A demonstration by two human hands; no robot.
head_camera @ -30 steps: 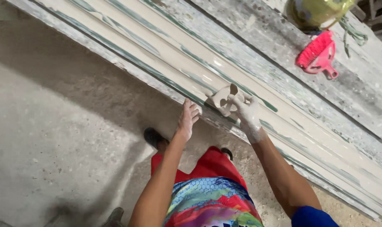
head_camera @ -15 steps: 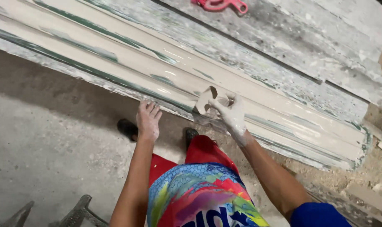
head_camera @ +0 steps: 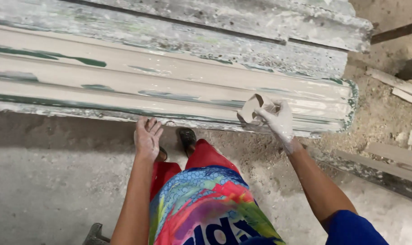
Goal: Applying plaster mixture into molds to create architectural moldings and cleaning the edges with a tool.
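Note:
A long moulded form (head_camera: 169, 86) coated in pale plaster, with green showing through in streaks, lies across the upper part of the head view. My right hand (head_camera: 278, 120), white with plaster, holds a small curved scraper (head_camera: 252, 108) against the moulding's lower ridge near its right end. My left hand (head_camera: 147, 137) rests with fingers spread on the front edge of the form. Red trousers and a colourful shirt show below.
A rough, splattered plank (head_camera: 242, 22) lies behind the moulding. Loose wooden strips (head_camera: 398, 86) and sandy debris sit on the floor to the right. Another board (head_camera: 378, 170) lies at lower right. Bare concrete floor (head_camera: 47, 181) spreads to the left.
Both hands have travelled along the moulding toward its right end, the right hand dragging the scraper. The red tool on the plank has left the view.

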